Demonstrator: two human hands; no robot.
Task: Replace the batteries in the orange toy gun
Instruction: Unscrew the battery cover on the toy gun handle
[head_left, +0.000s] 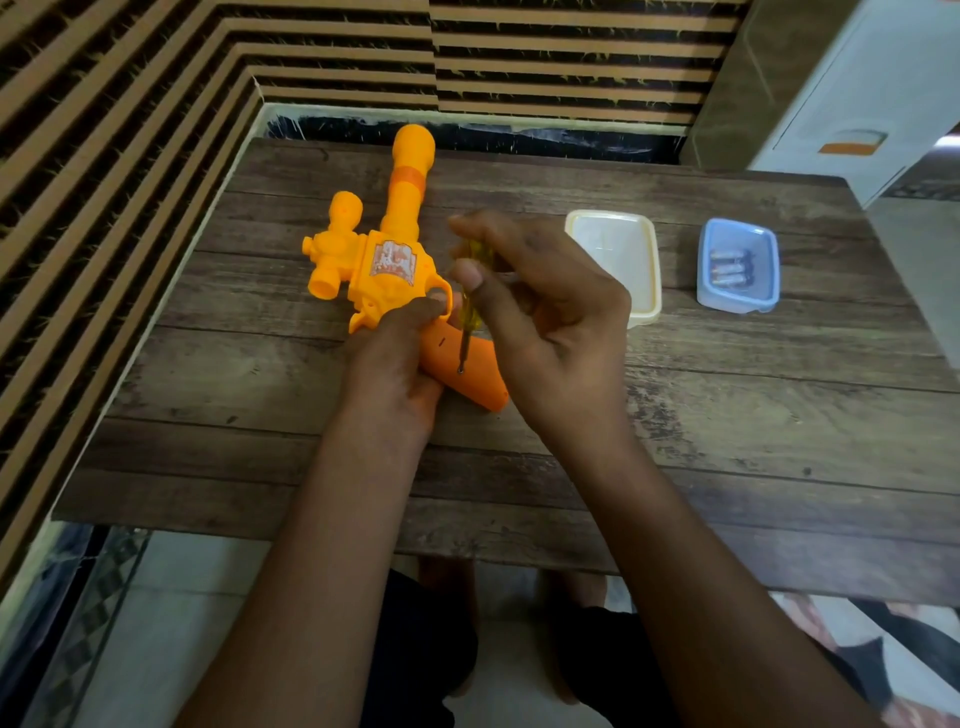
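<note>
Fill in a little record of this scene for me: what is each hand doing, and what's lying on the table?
left hand: grips the toy gun
right hand: holds a yellow-handled screwdriver, tip on the gun's orange handle
blue box: holds batteries, far right
cream box: between gun and blue box
surface: wooden table

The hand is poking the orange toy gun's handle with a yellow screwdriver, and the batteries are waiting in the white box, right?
Not quite. The head view shows the batteries lying in the blue box, not the white box beside it. The rest is right: the right hand holds the yellow screwdriver with its tip on the orange toy gun's handle.
</note>
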